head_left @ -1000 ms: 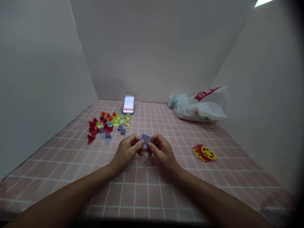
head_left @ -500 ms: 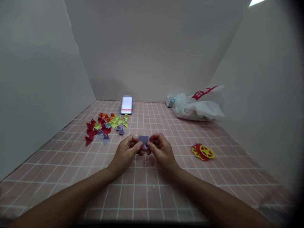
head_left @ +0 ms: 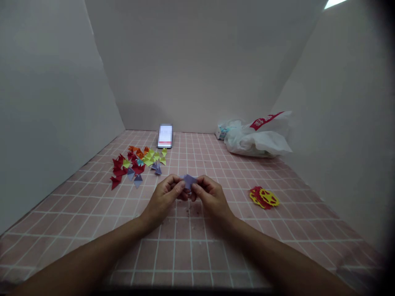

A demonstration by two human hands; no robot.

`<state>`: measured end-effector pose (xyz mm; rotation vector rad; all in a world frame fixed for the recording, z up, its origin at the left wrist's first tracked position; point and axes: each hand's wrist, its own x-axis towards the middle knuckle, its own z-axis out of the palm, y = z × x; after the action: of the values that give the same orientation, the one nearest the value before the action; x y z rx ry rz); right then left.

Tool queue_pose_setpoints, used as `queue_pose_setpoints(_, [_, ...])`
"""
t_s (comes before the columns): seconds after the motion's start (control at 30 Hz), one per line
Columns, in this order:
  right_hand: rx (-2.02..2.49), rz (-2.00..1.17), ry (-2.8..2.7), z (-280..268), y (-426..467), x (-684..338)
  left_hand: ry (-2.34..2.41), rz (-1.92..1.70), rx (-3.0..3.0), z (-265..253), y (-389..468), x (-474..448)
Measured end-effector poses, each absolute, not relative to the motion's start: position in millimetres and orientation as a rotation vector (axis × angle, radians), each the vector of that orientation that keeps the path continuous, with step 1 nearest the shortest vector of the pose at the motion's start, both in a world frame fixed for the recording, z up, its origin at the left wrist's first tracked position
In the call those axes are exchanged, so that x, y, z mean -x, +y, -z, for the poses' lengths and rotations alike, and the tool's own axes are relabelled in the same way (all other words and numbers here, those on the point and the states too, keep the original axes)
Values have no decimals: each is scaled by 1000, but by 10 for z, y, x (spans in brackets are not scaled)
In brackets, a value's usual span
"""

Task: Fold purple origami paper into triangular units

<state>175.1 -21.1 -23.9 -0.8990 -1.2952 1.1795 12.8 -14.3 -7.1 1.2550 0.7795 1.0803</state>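
A small purple piece of folded paper is held up between both hands, over the middle of the table. My left hand pinches its left side between thumb and fingers. On the other side, my right hand is closed on the right edge, thumb in front. My curled fingers hide the back and the lower part of the paper. To the left lie several folded paper pieces, among them a red one, a purple one and a yellow one.
A phone with a blurred screen stands at the back. At the back right a white plastic bag lies beside a small box. Red and yellow gear-shaped cut-outs lie at the right on the pink tiled tabletop.
The purple paper has changed from a flat rectangle with a level top to a tilted, pointed shape. My fingers have shifted slightly around it; the other things have stayed put.
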Motion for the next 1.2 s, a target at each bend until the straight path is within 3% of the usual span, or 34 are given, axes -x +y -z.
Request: queue_pose_setpoints(1.2, [728, -1777, -860, 211, -184, -1716, 764, -1082, -1370, 96, -58, -77])
